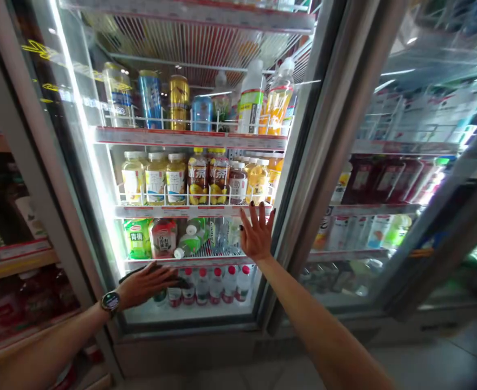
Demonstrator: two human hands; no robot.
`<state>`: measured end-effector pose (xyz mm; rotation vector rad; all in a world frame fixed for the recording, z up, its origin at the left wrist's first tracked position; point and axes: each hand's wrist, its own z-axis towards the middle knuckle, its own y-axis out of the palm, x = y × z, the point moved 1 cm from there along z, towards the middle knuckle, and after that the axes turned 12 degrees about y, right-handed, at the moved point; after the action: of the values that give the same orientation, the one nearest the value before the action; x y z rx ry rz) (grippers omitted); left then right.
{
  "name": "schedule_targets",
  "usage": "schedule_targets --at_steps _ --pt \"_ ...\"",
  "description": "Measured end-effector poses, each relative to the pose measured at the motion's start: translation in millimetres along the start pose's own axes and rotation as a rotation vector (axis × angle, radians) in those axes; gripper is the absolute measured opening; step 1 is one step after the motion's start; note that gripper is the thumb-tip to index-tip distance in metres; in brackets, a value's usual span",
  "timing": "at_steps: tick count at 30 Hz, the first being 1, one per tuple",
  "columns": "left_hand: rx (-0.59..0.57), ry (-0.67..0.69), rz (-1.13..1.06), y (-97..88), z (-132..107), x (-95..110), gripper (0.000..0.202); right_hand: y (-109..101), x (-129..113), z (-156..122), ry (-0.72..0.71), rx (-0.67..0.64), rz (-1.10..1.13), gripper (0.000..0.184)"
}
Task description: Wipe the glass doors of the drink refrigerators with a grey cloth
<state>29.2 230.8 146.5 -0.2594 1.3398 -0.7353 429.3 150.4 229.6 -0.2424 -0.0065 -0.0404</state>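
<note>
My right hand is raised in front of the drinks fridge's lower right side, palm forward and fingers spread. Its fingertips overlap the shelf edge below a row of bottled teas; whether they touch glass I cannot tell. My left hand, with a round watch at the wrist, reaches lower left with fingers stretched rightward, holding nothing I can see. A dark shape beside it is unclear. Near it are a green pack, a red-labelled drink and a tipped green bottle.
Red-capped bottles stand on the fridge floor. Cans and an orange drink bottle fill a higher shelf. A thick metal door frame separates another fridge section on the right. More stocked shelves stand left.
</note>
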Motion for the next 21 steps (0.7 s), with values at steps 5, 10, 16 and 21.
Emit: schedule_targets --at_steps 5,10,16,21 --pt "-0.021 -0.05 0.037 -57.4 -18 -93 0.053 -1 0 -2 0.036 -0.077 0.013 0.075" --pt "0.109 -0.332 0.252 -113.6 28 -197 0.077 -1 -1 0 0.002 0.011 0.04 0.074" --pt "0.038 -0.34 0.109 -27.9 15 -61 0.075 2 1 -1 -0.006 0.036 0.016 0.072" --pt "-0.168 0.084 -0.124 -1.2 -12 0 0.069 0 -1 -1 0.009 0.006 0.023 0.076"
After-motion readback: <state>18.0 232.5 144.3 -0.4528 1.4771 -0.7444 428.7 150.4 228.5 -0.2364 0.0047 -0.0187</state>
